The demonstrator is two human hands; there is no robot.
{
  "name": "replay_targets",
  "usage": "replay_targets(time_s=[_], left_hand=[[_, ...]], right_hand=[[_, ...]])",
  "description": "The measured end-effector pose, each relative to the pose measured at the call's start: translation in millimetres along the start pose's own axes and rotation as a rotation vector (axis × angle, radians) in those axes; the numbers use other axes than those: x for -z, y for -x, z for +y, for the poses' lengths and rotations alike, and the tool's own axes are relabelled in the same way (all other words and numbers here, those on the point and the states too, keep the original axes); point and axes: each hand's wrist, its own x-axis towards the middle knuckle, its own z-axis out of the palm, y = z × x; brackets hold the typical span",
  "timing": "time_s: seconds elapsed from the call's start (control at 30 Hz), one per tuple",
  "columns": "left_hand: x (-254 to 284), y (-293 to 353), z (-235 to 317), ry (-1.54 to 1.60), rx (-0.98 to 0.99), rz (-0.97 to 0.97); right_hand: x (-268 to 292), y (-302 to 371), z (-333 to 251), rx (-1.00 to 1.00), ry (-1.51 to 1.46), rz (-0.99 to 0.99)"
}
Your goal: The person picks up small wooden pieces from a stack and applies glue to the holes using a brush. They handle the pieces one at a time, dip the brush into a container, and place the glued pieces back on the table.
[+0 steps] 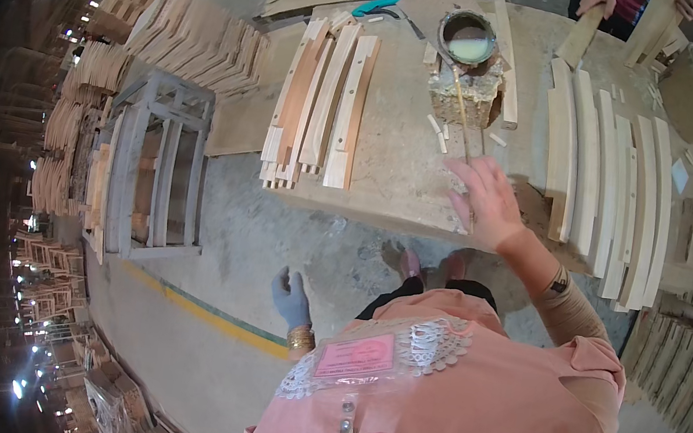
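A pink shirt [498,397] is nearest; beyond, the right hand [490,203], thumb apart from fingers, is at the thin stick [460,100] slanting away to the pot [442,37] above the bench [398,162], grip unclear. The gloved left hand [292,299] hangs farther, fingers parted.

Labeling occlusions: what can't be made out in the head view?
Whether the right hand grips the thin stick, head view: contact too small.
Pot floor, head view: under the pale liquid.
Forearm above the left hand, head view: behind the pink shirt.
Co-worker head, head view: cut off by the upper edge.
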Motion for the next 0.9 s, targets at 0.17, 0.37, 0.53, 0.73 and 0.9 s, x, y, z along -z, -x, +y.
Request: replay_targets(time_s=[0.17, 0.37, 0.53, 0.73, 0.9], left_hand=[[-35.7, 7.2, 36.6, 0.032, -0.179, -0.012], [-53.4, 8.0, 66.7, -0.066, -0.268, -0.114], [-54.3, 11.0, 67.5, -0.075, -0.304, -0.129], [-47.4, 14.8, 50.0, -0.074, -0.386, -0.025], [-35.9, 12.7, 62.7, -0.198, -0.366, 0.031]], right_hand=[[18.0, -3.4, 20.1, -0.066, 0.094, -0.133], [13.3, 15.7, 48.9, -0.06, 0.258, -0.141], [-5.2, 19.7, 61.4, -0.116, 0.322, -0.201], [-36.2, 22.8, 93.8, -0.009, 0.214, -0.094], [-57.1, 22.8, 103.3, -0.199, 0.409, -0.245]])
